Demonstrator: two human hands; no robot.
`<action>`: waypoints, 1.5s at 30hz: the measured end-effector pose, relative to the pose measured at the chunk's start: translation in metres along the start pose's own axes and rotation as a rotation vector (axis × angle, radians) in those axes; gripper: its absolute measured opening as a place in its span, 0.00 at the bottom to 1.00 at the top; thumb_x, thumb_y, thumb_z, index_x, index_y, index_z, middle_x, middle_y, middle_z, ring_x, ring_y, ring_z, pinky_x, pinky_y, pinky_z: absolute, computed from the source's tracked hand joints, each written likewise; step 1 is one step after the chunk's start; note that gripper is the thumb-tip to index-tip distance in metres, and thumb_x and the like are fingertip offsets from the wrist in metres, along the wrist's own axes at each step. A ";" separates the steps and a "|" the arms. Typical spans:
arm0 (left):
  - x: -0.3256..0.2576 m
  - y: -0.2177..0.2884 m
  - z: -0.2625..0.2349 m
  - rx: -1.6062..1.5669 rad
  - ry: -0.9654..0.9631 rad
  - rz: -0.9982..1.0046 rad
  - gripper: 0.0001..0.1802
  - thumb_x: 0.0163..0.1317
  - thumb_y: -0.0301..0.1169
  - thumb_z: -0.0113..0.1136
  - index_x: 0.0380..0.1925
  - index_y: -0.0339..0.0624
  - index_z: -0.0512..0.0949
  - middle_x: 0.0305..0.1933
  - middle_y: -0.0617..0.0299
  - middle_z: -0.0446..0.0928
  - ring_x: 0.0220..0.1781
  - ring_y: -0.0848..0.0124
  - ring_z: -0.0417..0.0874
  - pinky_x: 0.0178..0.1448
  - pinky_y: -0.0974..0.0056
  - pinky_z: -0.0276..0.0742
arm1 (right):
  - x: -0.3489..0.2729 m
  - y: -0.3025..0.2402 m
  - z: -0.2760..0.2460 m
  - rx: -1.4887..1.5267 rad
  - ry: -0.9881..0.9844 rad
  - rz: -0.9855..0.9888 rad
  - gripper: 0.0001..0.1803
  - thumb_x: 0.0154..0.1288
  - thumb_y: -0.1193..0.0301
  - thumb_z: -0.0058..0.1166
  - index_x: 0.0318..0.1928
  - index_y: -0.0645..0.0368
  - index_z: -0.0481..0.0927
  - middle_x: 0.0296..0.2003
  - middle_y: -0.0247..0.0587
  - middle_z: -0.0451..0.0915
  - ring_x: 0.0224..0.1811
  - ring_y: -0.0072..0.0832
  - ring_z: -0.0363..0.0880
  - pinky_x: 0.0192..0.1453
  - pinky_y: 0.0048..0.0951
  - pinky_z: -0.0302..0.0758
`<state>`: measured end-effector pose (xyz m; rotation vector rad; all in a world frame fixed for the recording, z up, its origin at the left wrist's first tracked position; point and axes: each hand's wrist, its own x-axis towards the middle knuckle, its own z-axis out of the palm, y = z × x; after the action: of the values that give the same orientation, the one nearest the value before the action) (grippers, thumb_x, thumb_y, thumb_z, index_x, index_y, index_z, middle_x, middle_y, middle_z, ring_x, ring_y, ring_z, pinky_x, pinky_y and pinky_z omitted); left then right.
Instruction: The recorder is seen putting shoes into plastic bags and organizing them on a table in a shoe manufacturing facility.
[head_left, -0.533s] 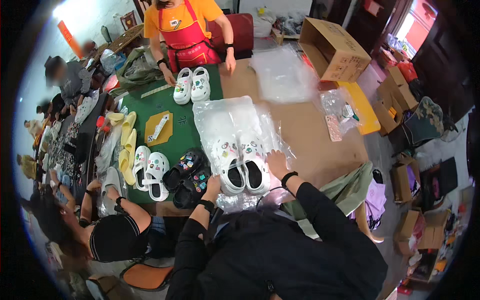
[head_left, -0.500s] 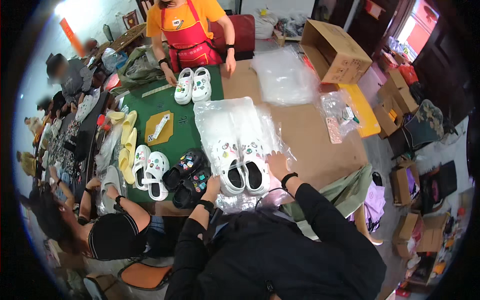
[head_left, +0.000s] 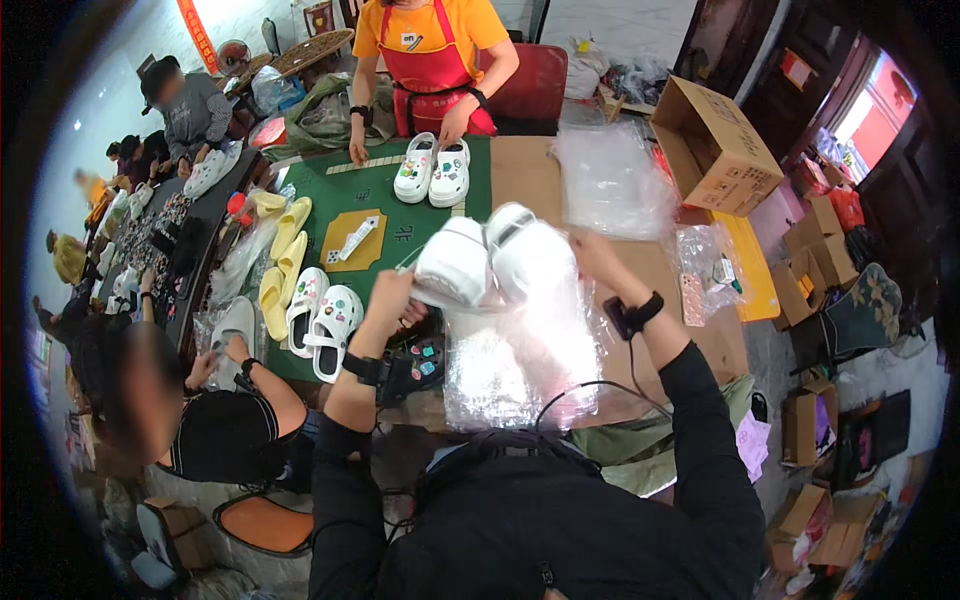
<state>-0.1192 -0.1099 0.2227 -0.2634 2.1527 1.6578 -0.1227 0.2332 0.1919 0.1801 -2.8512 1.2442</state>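
A pair of white clogs point(head_left: 455, 262) is raised and tilted over the table in a clear plastic bag point(head_left: 520, 370); smooth white sides face me and the charms on them are hidden. At the left edge of the bag, my left hand point(head_left: 392, 300) has its fingers closed on the plastic. My right hand point(head_left: 600, 258), somewhat blurred, grips the bag's right edge beside the clogs. Black clogs with charms point(head_left: 415, 365) lie just below my left forearm, partly covered by it. Further left stand white clogs with charms point(head_left: 335, 325).
Across the table a person in a red apron point(head_left: 432, 70) reaches toward another white clog pair point(head_left: 432, 172). Yellow slippers point(head_left: 283, 262) lie left on the green mat point(head_left: 400, 265). To the right are stacked plastic bags point(head_left: 612, 180) and a cardboard box point(head_left: 715, 145). A co-worker point(head_left: 225, 440) sits at left.
The bagged white clogs have come up off the table and tipped over between my hands. Both hands have moved farther from me, and the view has shifted.
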 end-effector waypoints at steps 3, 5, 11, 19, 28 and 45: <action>-0.016 0.031 -0.012 -0.042 0.016 0.110 0.21 0.61 0.43 0.45 0.20 0.36 0.71 0.10 0.60 0.67 0.10 0.68 0.70 0.14 0.67 0.64 | 0.023 -0.048 -0.030 -0.058 0.259 0.046 0.17 0.62 0.63 0.42 0.27 0.65 0.73 0.21 0.55 0.74 0.20 0.46 0.73 0.28 0.41 0.71; -0.024 0.037 -0.025 -0.477 -0.151 0.141 0.20 0.63 0.42 0.44 0.23 0.37 0.71 0.11 0.60 0.67 0.13 0.70 0.71 0.16 0.67 0.64 | 0.036 -0.064 -0.030 0.051 0.164 0.001 0.17 0.62 0.64 0.42 0.26 0.65 0.74 0.18 0.48 0.74 0.13 0.35 0.71 0.21 0.34 0.70; -0.052 0.042 -0.031 -0.431 0.072 0.377 0.20 0.63 0.43 0.48 0.32 0.35 0.75 0.28 0.66 0.73 0.32 0.79 0.70 0.37 0.72 0.65 | 0.034 -0.116 -0.037 0.230 0.257 -0.005 0.16 0.62 0.66 0.44 0.27 0.68 0.74 0.16 0.40 0.70 0.15 0.22 0.70 0.17 0.27 0.68; -0.019 -0.001 0.009 0.044 -0.094 0.426 0.24 0.65 0.45 0.44 0.33 0.30 0.75 0.28 0.61 0.76 0.30 0.76 0.73 0.37 0.68 0.70 | -0.009 -0.086 0.038 0.771 0.276 0.558 0.41 0.57 0.46 0.49 0.63 0.53 0.50 0.58 0.46 0.58 0.58 0.41 0.59 0.47 0.48 0.71; -0.011 -0.013 0.093 0.151 -0.255 0.937 0.22 0.65 0.42 0.41 0.42 0.32 0.70 0.42 0.38 0.70 0.45 0.49 0.70 0.47 0.55 0.68 | -0.045 -0.035 0.070 1.394 -0.187 0.722 0.32 0.60 0.47 0.45 0.57 0.56 0.64 0.52 0.45 0.70 0.51 0.39 0.71 0.52 0.45 0.70; -0.033 -0.053 0.105 0.533 -0.785 1.294 0.19 0.60 0.40 0.48 0.21 0.34 0.75 0.27 0.49 0.73 0.33 0.53 0.73 0.42 0.54 0.66 | -0.050 -0.090 0.088 1.347 -0.268 0.885 0.33 0.62 0.49 0.31 0.59 0.60 0.61 0.49 0.53 0.72 0.44 0.45 0.76 0.44 0.43 0.77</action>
<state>-0.0473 -0.0268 0.1679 1.9013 1.9648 1.1303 -0.0605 0.1129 0.1946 -1.0402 -1.6051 3.2093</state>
